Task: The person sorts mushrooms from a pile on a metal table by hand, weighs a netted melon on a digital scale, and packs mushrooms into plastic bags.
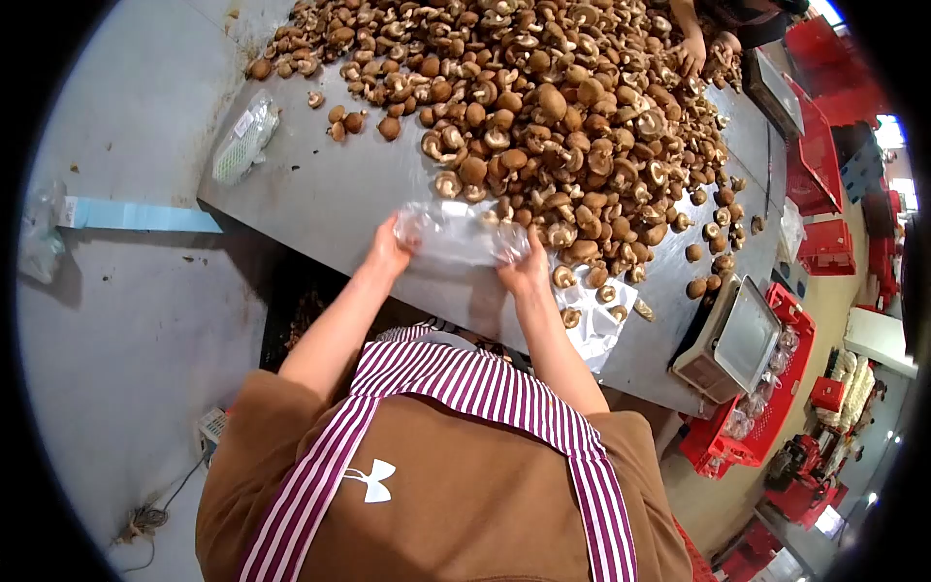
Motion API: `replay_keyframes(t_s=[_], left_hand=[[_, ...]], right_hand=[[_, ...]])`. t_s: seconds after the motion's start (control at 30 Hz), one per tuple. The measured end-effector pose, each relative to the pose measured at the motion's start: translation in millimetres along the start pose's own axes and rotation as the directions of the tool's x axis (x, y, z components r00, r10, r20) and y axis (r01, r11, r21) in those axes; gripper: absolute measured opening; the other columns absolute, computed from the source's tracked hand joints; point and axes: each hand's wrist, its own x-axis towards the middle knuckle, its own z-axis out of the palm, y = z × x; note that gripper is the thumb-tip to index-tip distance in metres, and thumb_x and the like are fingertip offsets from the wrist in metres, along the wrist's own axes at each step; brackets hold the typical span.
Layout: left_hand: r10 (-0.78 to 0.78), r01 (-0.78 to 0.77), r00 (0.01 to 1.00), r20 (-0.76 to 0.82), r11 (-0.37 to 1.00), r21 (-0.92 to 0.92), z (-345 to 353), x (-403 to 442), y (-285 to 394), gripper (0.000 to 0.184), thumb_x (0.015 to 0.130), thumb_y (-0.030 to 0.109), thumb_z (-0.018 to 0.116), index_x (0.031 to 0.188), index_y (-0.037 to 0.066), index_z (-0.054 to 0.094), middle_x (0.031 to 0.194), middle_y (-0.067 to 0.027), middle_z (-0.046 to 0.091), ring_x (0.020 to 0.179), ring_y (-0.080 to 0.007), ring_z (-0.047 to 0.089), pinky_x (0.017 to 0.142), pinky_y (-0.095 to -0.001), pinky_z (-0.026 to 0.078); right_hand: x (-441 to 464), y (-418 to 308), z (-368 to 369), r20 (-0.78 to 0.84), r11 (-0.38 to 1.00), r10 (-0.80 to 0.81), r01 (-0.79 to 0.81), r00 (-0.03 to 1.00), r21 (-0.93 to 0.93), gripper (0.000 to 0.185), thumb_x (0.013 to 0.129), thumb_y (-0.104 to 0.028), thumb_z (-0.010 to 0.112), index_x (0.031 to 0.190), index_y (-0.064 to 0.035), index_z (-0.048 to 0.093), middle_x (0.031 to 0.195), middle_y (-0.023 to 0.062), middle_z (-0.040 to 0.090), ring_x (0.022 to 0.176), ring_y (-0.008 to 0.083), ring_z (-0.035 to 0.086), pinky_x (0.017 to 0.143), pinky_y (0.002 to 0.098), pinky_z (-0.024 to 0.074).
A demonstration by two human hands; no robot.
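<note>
Two hands (391, 248) (526, 271) hold clear plastic (460, 238) (red crate (705, 448) holds packs (741, 424)).

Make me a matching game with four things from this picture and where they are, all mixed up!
1. clear plastic bag
2. pale boxy device with a flat metal top
3. purple-and-white striped apron
4. brown round-capped mushrooms

A. worn over a brown shirt
B. between the left hand and right hand
C. heaped on the grey metal table
D. beside a red plastic crate

Pairs: 1-B, 2-D, 3-A, 4-C
</note>
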Motion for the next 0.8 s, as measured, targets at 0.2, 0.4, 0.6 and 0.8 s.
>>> replay_keyframes(t_s=[0.2, 0.4, 0.6, 0.8], left_hand=[[0.14, -0.206, 0.972, 0.189, 0.897, 0.392, 122.6, 74.0, 42.8, 0.062, 0.096, 0.058, 0.052, 0.129, 0.006, 0.051, 0.097, -0.0092, 0.067, 0.077, -0.024, 0.068, 0.069, -0.0369, 0.056], [0.074, -0.3, 0.915, 0.397, 0.783, 0.545, 162.9, 28.6, -16.2, 0.042, 0.095, 0.033, 0.066, 0.125, 0.005, 0.057, 0.12, -0.0089, 0.062, 0.109, -0.0198, 0.058, 0.086, -0.0314, 0.05], [0.044, -0.089, 0.985, 0.166, 0.958, 0.271, 152.3, 68.4, 25.5, 0.059, 0.09, 0.053, 0.066, 0.123, 0.004, 0.058, 0.106, -0.0076, 0.067, 0.082, -0.0194, 0.066, 0.071, -0.0338, 0.055], [-0.012, -0.215, 0.948, 0.318, 0.711, 0.67, 172.6, 27.8, 14.0, 0.063, 0.087, 0.052, 0.07, 0.119, -0.001, 0.058, 0.097, -0.0089, 0.061, 0.074, -0.0108, 0.059, 0.055, -0.0219, 0.044]], right_hand=[[22.2, -14.6, 9.1, -0.067, 0.987, -0.007, 0.018, 0.998, 0.159, 0.04, 0.089, -0.047, 0.07, 0.108, -0.0129, 0.063, 0.104, 0.005, 0.067, 0.078, 0.0223, 0.055, 0.061, 0.0308, 0.0385], [-2.1, -77.3, -34.9, 0.038, 0.96, -0.192, 0.179, 0.981, 0.214, 0.038, 0.094, -0.045, 0.062, 0.115, -0.0135, 0.059, 0.106, 0.0086, 0.067, 0.08, 0.0242, 0.066, 0.075, 0.0406, 0.057], [-0.9, -69.8, 45.7, 0.058, 0.906, -0.32, 0.323, 0.946, -0.275, 0.085, 0.079, -0.056, 0.078, 0.145, -0.0151, 0.042, 0.127, 0.0042, 0.054, 0.088, 0.0204, 0.058, 0.086, 0.0407, 0.0468], [-26.9, -114.5, 33.6, 0.087, 0.888, -0.394, 0.404, 0.915, -0.219, 0.074, 0.083, -0.053, 0.074, 0.14, -0.0132, 0.048, 0.12, 0.0093, 0.06, 0.088, 0.0185, 0.061, 0.08, 0.0307, 0.0497]])
